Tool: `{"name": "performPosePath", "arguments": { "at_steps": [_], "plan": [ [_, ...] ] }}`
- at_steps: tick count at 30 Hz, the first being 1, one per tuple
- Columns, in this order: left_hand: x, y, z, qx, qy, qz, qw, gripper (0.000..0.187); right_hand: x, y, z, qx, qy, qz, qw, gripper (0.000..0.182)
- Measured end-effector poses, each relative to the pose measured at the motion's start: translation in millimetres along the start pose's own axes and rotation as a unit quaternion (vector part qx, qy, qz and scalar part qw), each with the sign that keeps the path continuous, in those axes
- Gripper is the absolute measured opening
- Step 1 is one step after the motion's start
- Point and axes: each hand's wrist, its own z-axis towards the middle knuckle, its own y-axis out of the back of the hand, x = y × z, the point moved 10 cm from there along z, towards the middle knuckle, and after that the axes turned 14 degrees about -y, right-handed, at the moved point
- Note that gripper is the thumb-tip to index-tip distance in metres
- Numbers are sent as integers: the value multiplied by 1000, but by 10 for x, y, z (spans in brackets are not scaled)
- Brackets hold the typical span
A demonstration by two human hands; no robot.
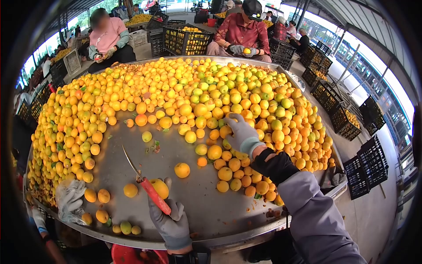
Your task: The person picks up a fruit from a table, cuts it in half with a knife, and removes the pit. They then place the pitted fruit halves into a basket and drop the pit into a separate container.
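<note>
Here at the near left corner of the surface [200, 220], a crumpled plastic bag [70, 200]; near the middle of the near edge, the left hand [170, 222], its grip holding a red-handled curved knife [154, 194] and a yellow fruit [161, 186]. Right of it, a lone orange fruit [182, 170]. Over the fruit pile [290, 132] towards the right edge, the right hand [241, 133] reaches, its grip curled; can't tell whether it holds anything.

Grey gloves; black cuff; sleeve greyish, maybe purple.

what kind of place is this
Likely an open-sided fruit sorting shed: a metal table heaped with small orange-yellow fruit, stacked black crates, and gloved people working under a corrugated roof.
</note>
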Motion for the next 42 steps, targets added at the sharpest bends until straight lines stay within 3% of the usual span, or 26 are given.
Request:
{"name": "performPosePath", "arguments": {
  "at_steps": [2, 5, 7, 9, 11, 12, 16, 22, 25, 27, 29, 31, 33, 35, 36, 39, 42],
  "plan": [
    [-3, 2, -19, -13, 0, 20, 1000, 39, 176, -140, -130, 17, 30, 37, 999, 50],
    [39, 130, -15, -32, 8, -14, 999, 41, 314, -372, -242, 8, 59, -49, 997, 46],
    [34, 170, -13, -29, 16, -28, 999, 41, 388, -372, -338, -6, 139, -8, 990, 47],
    [28, 184, 1, -24, 19, -44, 999, 41, 369, -276, -403, 23, 154, 19, 988, 47],
    [-11, 193, 1, -11, 6, -43, 999, 40, 105, 94, -359, -148, 66, 14, 987, 50],
    [-23, 196, 0, -11, 8, -45, 999, 40, -60, 58, -262, -116, -15, -1, 993, 58],
    [13, 257, 14, -38, 14, -50, 998, 42, 91, -200, -436, -19, -5, -57, 998, 66],
    [108, 266, 15, -12, 14, -33, 999, 44, 330, -326, -487, -47, 54, 59, 996, 64],
    [149, 172, 8, 18, 16, -22, 999, 38, 492, -402, -574, -41, 104, 43, 993, 62],
    [165, 176, -27, -11, 23, -10, 1000, 38, 469, -322, -549, -51, 114, 59, 990, 59],
    [166, 202, -37, -17, 24, -2, 1000, 38, 228, -124, -394, -44, 84, 188, 978, 57],
    [168, 232, -31, -23, 23, 6, 999, 37, -190, 172, -172, -155, -7, 112, 982, 55],
    [209, 236, -18, -32, 36, -12, 999, 40, -618, 199, 88, -144, -118, 25, 982, 57],
    [230, 289, 0, -31, 29, -10, 999, 40, -838, 24, 290, -93, -105, -40, 989, 58],
    [233, 295, 6, -29, 25, -9, 999, 40, -805, 90, 222, -25, -134, -22, 990, 56],
    [212, 227, 45, -17, 9, 41, 999, 40, -722, 37, 187, 56, -148, -8, 987, 54],
    [216, 142, 44, -13, 3, 61, 998, 40, -641, -48, 257, 8, -116, -24, 993, 44]
  ]
}}
